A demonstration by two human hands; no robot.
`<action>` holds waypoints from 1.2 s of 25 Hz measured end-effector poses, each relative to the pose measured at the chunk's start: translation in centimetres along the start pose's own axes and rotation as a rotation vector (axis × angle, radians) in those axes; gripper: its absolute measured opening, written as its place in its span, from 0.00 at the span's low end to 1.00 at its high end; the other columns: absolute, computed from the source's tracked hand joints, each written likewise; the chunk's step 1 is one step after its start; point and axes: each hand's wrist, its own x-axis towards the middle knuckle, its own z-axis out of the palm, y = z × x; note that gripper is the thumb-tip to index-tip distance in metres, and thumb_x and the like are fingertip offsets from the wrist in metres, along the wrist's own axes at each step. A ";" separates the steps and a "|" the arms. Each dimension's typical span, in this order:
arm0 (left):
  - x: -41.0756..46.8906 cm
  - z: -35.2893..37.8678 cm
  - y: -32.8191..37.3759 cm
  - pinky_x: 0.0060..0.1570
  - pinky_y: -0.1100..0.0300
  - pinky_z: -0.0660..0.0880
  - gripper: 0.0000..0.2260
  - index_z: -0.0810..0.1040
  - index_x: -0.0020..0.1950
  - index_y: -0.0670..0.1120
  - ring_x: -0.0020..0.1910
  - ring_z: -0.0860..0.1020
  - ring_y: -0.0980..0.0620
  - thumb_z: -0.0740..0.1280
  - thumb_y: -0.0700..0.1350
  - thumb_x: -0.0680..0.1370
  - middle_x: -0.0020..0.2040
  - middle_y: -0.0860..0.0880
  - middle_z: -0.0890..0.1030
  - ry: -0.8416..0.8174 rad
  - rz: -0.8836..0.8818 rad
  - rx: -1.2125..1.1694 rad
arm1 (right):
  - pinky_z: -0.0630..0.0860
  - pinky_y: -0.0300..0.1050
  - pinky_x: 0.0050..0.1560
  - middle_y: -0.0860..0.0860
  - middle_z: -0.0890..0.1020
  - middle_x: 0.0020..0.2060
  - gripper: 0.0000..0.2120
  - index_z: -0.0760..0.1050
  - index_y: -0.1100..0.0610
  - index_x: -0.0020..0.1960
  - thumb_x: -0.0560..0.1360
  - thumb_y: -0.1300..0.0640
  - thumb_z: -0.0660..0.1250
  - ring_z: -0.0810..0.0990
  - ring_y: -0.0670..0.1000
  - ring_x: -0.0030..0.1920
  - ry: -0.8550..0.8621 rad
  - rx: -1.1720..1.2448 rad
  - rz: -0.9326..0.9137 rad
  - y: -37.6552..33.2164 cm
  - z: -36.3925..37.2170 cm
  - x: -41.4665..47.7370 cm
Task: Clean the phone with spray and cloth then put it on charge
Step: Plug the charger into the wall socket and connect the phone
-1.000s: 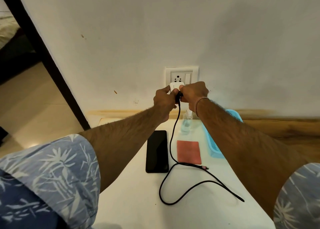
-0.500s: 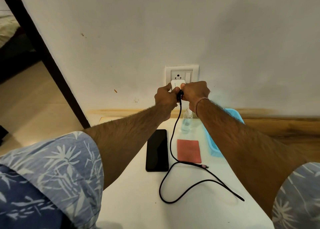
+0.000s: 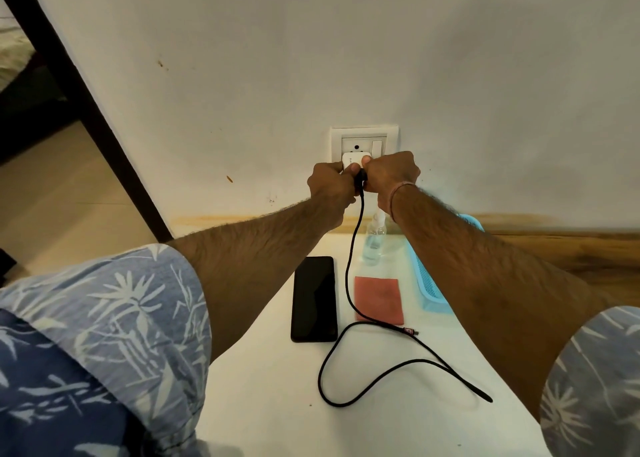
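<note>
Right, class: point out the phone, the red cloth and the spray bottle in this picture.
phone (image 3: pixel 314 299), head view, middle of its dark screen.
red cloth (image 3: pixel 379 299), head view, centre of the folded square.
spray bottle (image 3: pixel 373 245), head view, its clear body.

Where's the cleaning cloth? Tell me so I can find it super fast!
Look at the white table under the wall socket. Between the black phone and the blue basket lies the cloth. It is the only flat, reddish rectangle there.
</note>
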 end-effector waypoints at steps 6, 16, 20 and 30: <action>0.3 0.1 0.5 0.21 0.67 0.74 0.08 0.78 0.43 0.42 0.32 0.81 0.49 0.72 0.44 0.79 0.46 0.39 0.85 0.041 -0.014 -0.017 | 0.75 0.40 0.42 0.53 0.81 0.45 0.15 0.77 0.60 0.54 0.74 0.51 0.71 0.78 0.50 0.40 0.037 -0.022 -0.032 0.1 0.5 0.5; -1.9 -3.3 0.6 0.39 0.57 0.82 0.20 0.81 0.55 0.36 0.38 0.82 0.47 0.72 0.54 0.78 0.49 0.41 0.85 -0.126 -0.038 0.191 | 0.80 0.47 0.54 0.54 0.83 0.48 0.15 0.79 0.60 0.55 0.75 0.51 0.71 0.83 0.54 0.49 -0.165 -0.055 -0.070 0.3 -3.8 -2.7; -5.7 -7.4 -4.6 0.33 0.65 0.75 0.10 0.85 0.45 0.41 0.34 0.81 0.57 0.74 0.49 0.76 0.41 0.45 0.86 -0.299 0.141 0.597 | 0.81 0.50 0.51 0.54 0.85 0.43 0.06 0.82 0.57 0.48 0.75 0.54 0.70 0.84 0.53 0.44 -0.171 -0.134 -0.252 4.6 -7.7 -7.9; -14.0 -3.2 -12.7 0.54 0.54 0.77 0.05 0.81 0.51 0.44 0.42 0.76 0.51 0.69 0.44 0.79 0.44 0.47 0.80 -0.522 0.421 1.228 | 0.80 0.41 0.30 0.56 0.84 0.37 0.05 0.78 0.62 0.50 0.76 0.61 0.66 0.83 0.52 0.30 -0.479 -0.390 0.290 15.1 -7.8 -16.3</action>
